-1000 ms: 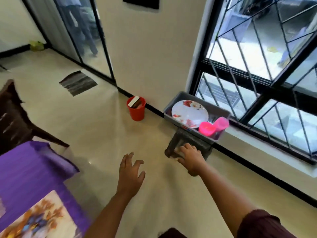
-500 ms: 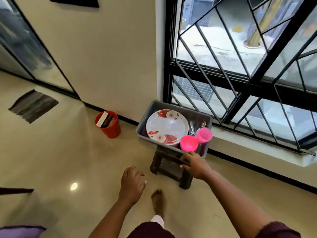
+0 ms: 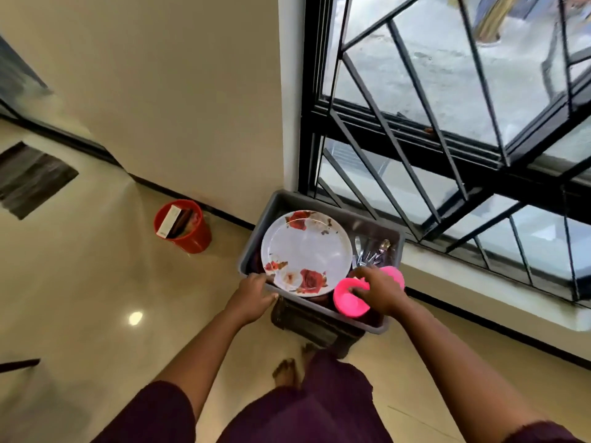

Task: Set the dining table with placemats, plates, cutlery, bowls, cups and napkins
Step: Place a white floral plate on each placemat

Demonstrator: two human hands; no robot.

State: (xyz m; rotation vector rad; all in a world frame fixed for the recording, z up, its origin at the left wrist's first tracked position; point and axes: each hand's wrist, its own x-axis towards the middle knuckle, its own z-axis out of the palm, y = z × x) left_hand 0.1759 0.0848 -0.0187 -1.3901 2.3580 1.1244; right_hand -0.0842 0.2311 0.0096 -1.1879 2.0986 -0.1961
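A grey plastic bin (image 3: 281,203) stands on a dark stool (image 3: 307,327) under the window. In it lie a white plate with red roses (image 3: 307,251), metal cutlery (image 3: 371,251) and two pink cups (image 3: 348,302). My left hand (image 3: 254,295) grips the bin's near left rim beside the plate. My right hand (image 3: 379,290) curls over the nearer pink cup, fingers on its rim; the second pink cup is mostly hidden behind that hand.
A red bucket (image 3: 192,235) holding a box stands on the floor to the left, against the wall. The barred window (image 3: 447,123) and its sill are right behind the bin. My bare foot (image 3: 286,375) is on the glossy floor below the stool.
I have stepped up to the bin. My left hand rose from mid-air to the bin's left rim. My right hand moved from the bin's near edge onto the pink cup.
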